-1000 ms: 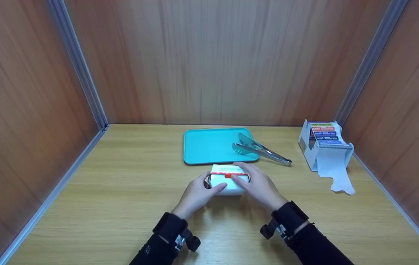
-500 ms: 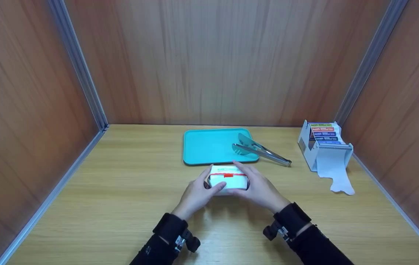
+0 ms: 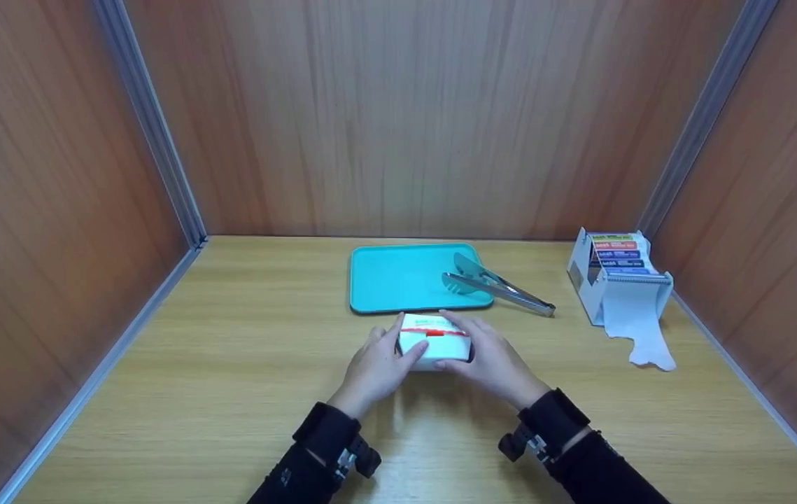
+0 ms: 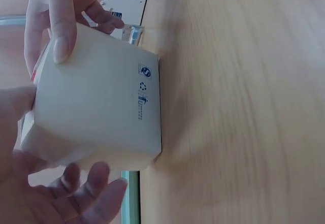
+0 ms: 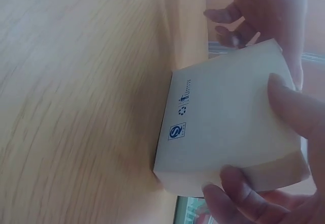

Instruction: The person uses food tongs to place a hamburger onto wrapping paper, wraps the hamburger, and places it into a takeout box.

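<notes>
A small white carton box (image 3: 443,346) stands on the table in front of the person, a red strip crossing its top. At its left side my left hand (image 3: 374,369) holds it, the thumb against the near face. My right hand (image 3: 497,364) grips the opposite side, also with its thumb on the near face. In the left wrist view, the box's near face (image 4: 101,97) carries small blue printed marks, and the same marks show on the box (image 5: 223,117) in the right wrist view. The box's far side is hidden in the head view.
Behind the box lies a turquoise tray (image 3: 391,280), with metal tongs (image 3: 503,290) resting across its right edge. A white dispenser (image 3: 618,280) with coloured rolls and a hanging white strip stands at the right. Wooden panels (image 3: 426,119) enclose the table.
My right thumb has moved off the red strip down to the lower near face of the box. My left hand has shifted slightly. The box stays about where it was.
</notes>
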Motion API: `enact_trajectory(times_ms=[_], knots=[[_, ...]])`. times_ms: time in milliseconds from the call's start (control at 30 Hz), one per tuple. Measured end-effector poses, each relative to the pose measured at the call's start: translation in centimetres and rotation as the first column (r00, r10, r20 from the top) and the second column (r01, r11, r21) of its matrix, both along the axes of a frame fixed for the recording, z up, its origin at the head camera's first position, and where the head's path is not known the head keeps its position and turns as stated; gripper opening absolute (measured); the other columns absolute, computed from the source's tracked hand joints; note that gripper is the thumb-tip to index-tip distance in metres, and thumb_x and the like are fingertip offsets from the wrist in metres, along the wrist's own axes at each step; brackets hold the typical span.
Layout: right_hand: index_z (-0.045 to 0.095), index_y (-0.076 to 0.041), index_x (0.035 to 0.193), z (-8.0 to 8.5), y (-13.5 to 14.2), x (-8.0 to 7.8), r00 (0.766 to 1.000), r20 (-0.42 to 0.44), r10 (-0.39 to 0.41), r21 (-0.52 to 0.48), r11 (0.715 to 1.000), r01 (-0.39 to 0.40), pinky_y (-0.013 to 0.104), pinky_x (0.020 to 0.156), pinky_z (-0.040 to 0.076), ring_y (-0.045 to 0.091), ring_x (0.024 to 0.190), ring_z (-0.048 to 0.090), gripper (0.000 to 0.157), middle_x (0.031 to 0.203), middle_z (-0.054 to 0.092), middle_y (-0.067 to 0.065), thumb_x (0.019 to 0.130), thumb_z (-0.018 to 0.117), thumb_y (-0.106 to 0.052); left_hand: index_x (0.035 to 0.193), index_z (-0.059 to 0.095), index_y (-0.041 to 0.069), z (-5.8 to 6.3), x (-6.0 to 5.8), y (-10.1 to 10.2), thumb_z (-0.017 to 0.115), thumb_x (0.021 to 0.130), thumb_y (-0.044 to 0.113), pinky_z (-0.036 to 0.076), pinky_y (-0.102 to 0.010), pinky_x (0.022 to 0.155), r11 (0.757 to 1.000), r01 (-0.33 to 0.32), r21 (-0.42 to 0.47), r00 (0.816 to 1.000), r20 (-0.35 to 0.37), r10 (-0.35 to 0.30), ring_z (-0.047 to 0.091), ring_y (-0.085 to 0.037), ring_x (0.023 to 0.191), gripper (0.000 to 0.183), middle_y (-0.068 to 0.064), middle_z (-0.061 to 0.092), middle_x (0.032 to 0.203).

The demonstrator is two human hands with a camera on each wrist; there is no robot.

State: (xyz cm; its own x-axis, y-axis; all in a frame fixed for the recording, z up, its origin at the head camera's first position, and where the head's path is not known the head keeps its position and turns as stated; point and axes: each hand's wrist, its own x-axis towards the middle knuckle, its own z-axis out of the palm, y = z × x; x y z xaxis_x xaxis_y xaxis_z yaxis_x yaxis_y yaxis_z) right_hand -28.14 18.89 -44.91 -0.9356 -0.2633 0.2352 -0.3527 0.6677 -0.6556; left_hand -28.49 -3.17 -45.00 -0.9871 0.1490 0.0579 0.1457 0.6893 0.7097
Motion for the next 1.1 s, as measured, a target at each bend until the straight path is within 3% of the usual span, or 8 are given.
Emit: enact_trajectory(times_ms=[167, 333, 467, 600, 733, 900, 1000, 1100], knots=[[0.048, -0.034, 0.161, -0.4, 0.2, -0.2, 1.000, 0.022, -0.013, -0.010, 1.000, 0.013, 0.056, 0.117, 0.043, 0.034, 0.146, 0.050, 0.083, 0.159, 0.052, 0.012, 0.090, 0.089, -0.033, 0.167, 0.036, 0.011, -0.4, -0.2, 0.6, 0.058, 0.106, 0.056, 0.041, -0.033, 0.070, 0.999, -0.013, 0.038, 0.999, -0.043, 0.014, 0.051, -0.022, 0.082, 0.078, -0.010, 0.054, 0.113], [0.047, -0.030, 0.162, -0.5, 0.2, -0.3, 1.000, 0.020, -0.015, -0.031, 0.999, 0.016, 0.057, 0.118, 0.041, 0.034, 0.146, 0.050, 0.084, 0.160, 0.051, 0.013, 0.089, 0.089, -0.034, 0.170, 0.029, 0.027, -0.7, -0.1, 0.7, 0.057, 0.109, 0.052, 0.043, -0.031, 0.070, 1.000, 0.026, -0.001, 0.991, -0.133, -0.026, 0.051, -0.019, 0.077, 0.072, -0.008, 0.055, 0.110], [0.047, -0.025, 0.162, -0.5, 0.2, -0.5, 1.000, 0.010, -0.003, -0.034, 0.999, 0.004, 0.057, 0.120, 0.039, 0.035, 0.147, 0.048, 0.085, 0.161, 0.050, 0.014, 0.089, 0.089, -0.033, 0.167, 0.036, 0.038, -1.1, 0.3, 0.5, 0.054, 0.111, 0.047, 0.038, -0.026, 0.061, 0.989, 0.066, -0.129, 0.958, -0.269, -0.099, 0.042, -0.014, 0.065, 0.059, -0.003, 0.047, 0.096], [0.048, -0.025, 0.161, -0.5, 0.3, -0.7, 1.000, 0.021, -0.009, -0.033, 0.999, 0.010, 0.057, 0.120, 0.039, 0.034, 0.148, 0.048, 0.083, 0.161, 0.050, 0.012, 0.089, 0.089, -0.032, 0.162, 0.045, 0.038, -1.2, 0.3, -0.1, 0.062, 0.107, 0.047, 0.037, -0.025, 0.059, 0.967, 0.098, -0.236, 0.922, -0.345, -0.178, 0.039, -0.011, 0.063, 0.058, -0.001, 0.047, 0.094], [0.050, -0.026, 0.160, -0.3, 0.4, -0.8, 0.999, 0.044, -0.022, -0.033, 0.999, 0.023, 0.056, 0.120, 0.040, 0.033, 0.148, 0.048, 0.081, 0.161, 0.051, 0.010, 0.090, 0.088, -0.034, 0.157, 0.055, 0.034, -0.8, 0.2, -0.3, 0.071, 0.102, 0.044, 0.038, -0.024, 0.059, 0.958, 0.126, -0.260, 0.896, -0.386, -0.222, 0.039, -0.009, 0.064, 0.058, -0.001, 0.053, 0.093], [0.054, -0.026, 0.156, -0.2, 0.4, -0.8, 0.998, 0.062, -0.030, -0.042, 0.999, 0.033, 0.054, 0.118, 0.042, 0.033, 0.148, 0.048, 0.074, 0.161, 0.051, 0.008, 0.090, 0.087, -0.035, 0.146, 0.067, 0.027, -0.5, -0.1, -0.3, 0.081, 0.096, 0.039, 0.039, -0.022, 0.059, 0.965, 0.118, -0.236, 0.862, -0.458, -0.217, 0.042, -0.008, 0.067, 0.053, 0.000, 0.055, 0.094], [0.054, -0.026, 0.156, -0.2, 0.3, -0.7, 0.998, 0.057, -0.029, -0.030, 0.999, 0.031, 0.053, 0.118, 0.043, 0.032, 0.148, 0.048, 0.074, 0.160, 0.052, 0.007, 0.090, 0.088, -0.034, 0.150, 0.064, 0.021, -0.7, -0.3, -0.2, 0.087, 0.090, 0.040, 0.038, -0.020, 0.060, 0.974, 0.087, -0.211, 0.862, -0.473, -0.180, 0.042, -0.008, 0.071, 0.068, 0.000, 0.049, 0.100], [0.048, -0.026, 0.161, -0.3, 0.3, -0.6, 0.998, 0.048, -0.034, -0.014, 0.999, 0.035, 0.054, 0.119, 0.042, 0.033, 0.148, 0.049, 0.081, 0.160, 0.052, 0.009, 0.090, 0.088, -0.030, 0.158, 0.055, 0.017, -0.8, -0.4, -0.1, 0.091, 0.085, 0.041, 0.039, -0.022, 0.061, 0.980, 0.077, -0.183, 0.887, -0.437, -0.151, 0.043, -0.011, 0.073, 0.084, -0.001, 0.046, 0.103]])
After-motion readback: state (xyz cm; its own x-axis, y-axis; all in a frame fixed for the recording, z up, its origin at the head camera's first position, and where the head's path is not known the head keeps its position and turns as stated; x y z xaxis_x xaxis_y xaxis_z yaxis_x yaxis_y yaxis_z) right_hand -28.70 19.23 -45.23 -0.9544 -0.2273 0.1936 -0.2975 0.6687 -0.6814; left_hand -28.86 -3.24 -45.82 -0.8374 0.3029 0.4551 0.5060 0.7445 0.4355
